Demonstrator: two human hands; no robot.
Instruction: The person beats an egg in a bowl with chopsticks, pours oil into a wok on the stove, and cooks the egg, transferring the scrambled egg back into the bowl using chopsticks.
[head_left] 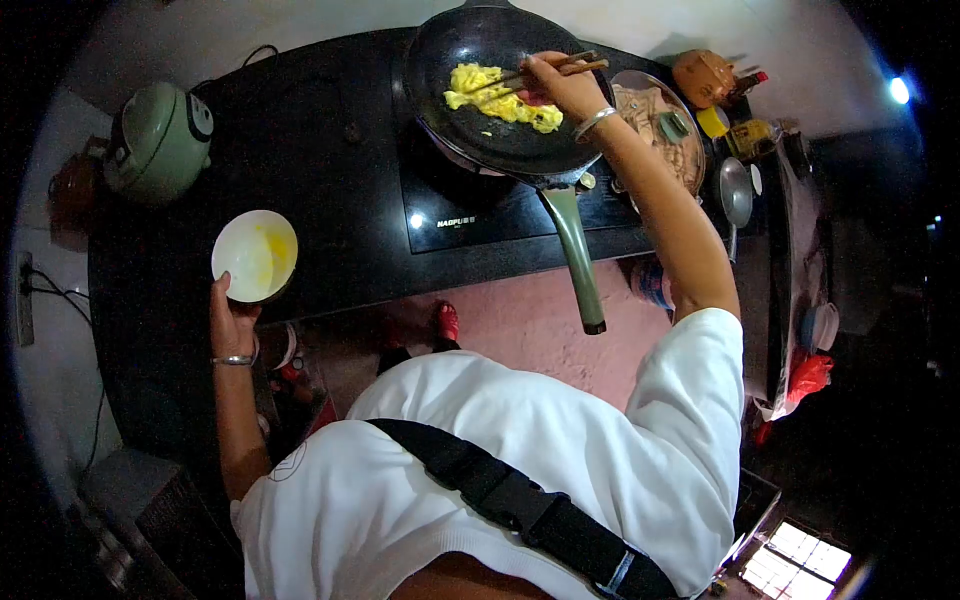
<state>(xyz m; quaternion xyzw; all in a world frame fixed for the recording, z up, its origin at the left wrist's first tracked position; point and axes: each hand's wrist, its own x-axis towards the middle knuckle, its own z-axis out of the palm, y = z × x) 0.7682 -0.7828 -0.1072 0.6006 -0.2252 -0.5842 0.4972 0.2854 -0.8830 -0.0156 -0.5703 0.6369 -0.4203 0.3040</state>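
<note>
While the left hand [236, 318] gripped a white bowl [233, 243] in the head view, its thumb lay over the near rim and its fingers were mostly hidden underneath. Yellow egg residue coated part of the bowl's inside, and the bowl was held tilted near the front edge of the dark counter [320, 235]. The right hand [568, 88] was closed around a pair of chopsticks [590, 66], whose far ends reached the cooked egg [478, 90]. That egg lay in soft yellow pieces in the dark pan [465, 140], with one small bit apart from the rest. The pan sat over the black cooktop [520, 228], and its green handle [572, 250] pointed back toward the person, past the counter edge. Just right of the pan was a round lid [668, 135] with a green knob; beyond it lay a metal ladle [736, 192]. A green rice cooker [160, 142] stood on the counter at far left.
</note>
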